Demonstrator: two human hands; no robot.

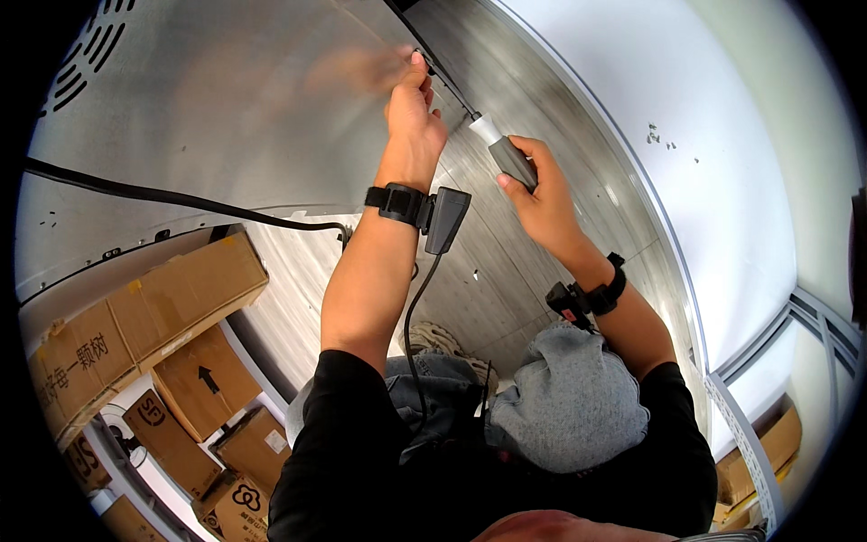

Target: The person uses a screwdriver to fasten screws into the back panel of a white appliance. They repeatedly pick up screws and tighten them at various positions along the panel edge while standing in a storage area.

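My right hand [542, 185] is closed around the grey and white handle of a screwdriver [515, 163]. The shaft slants up and away to the left, toward the edge of a large metal panel [244, 108]. At that edge my left hand [415, 113] has its thumb and fingers drawn together in a pinch, close beside the shaft. Whatever lies between those fingertips is too small or hidden to make out. The screwdriver's tip is also hard to see there. Both wrists wear black straps with small dark devices, and a cable runs down from the left one.
A thick black cable [181, 200] crosses in front of the metal panel. Cardboard boxes [203, 375] fill shelves at the lower left. On the right, a white surface [713, 208] carries several small screws [656, 135]. Grey wood-look flooring [488, 244] lies below my arms.
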